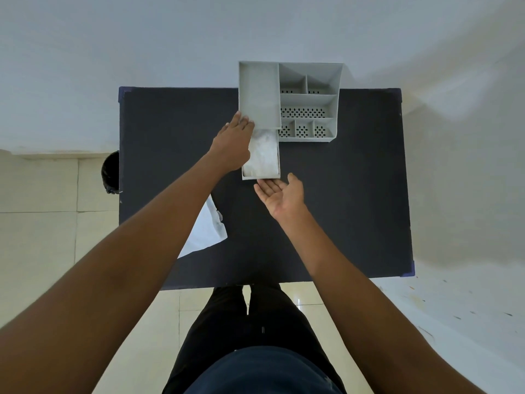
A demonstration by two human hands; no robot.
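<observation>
A grey plastic organiser (308,100) with several perforated compartments stands at the far side of the dark table (355,194). A drawer (262,175) is pulled out from under its left section, and white material (264,152) lies inside it. My left hand (234,143) rests with straight fingers on the organiser's left front corner and over the drawer's left edge. Palm up, my right hand (281,194) lies just below the drawer's front, its fingertips touching or nearly touching the front wall.
A white sheet or bag (208,231) lies on the table, partly under my left forearm. A black round object (111,172) sits on the tiled floor beside the table's left edge. A pale wall runs behind the table.
</observation>
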